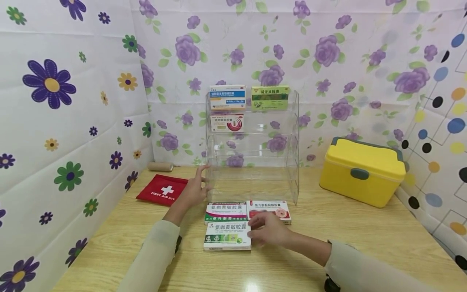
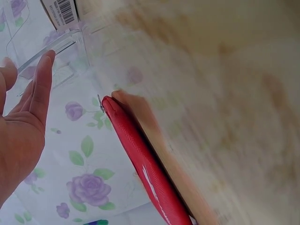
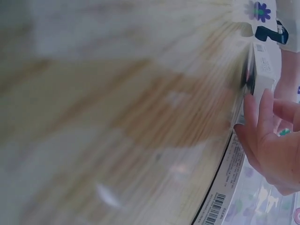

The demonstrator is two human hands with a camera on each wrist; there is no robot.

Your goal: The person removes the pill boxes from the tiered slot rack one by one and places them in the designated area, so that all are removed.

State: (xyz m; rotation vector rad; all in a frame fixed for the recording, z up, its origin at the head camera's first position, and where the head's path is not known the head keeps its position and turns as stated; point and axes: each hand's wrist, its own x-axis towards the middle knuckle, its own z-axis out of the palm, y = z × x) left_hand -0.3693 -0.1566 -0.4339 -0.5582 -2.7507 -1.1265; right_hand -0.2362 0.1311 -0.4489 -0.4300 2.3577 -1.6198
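A clear tiered rack (image 1: pixel 251 174) stands at the back of the table. My left hand (image 1: pixel 195 188) is at its left side, fingers mostly straight; in the left wrist view the fingertips lie right by the clear panel. My right hand (image 1: pixel 270 231) is at the right end of a white and green medicine box (image 1: pixel 227 239), its relaxed fingertips against that end (image 3: pixel 265 70). Behind this box lie a pink, white and green medicine box (image 1: pixel 226 211) and a red and white medicine box (image 1: pixel 271 207), side by side before the rack.
The rack's top tier holds a blue, orange and white box (image 1: pixel 228 98) and a green box (image 1: pixel 270 98); a white and red box (image 1: pixel 227 123) stands below. A red first aid pouch (image 1: pixel 160 190) and cardboard tube (image 1: pixel 160 166) lie left. A yellow case (image 1: pixel 361 170) stands right.
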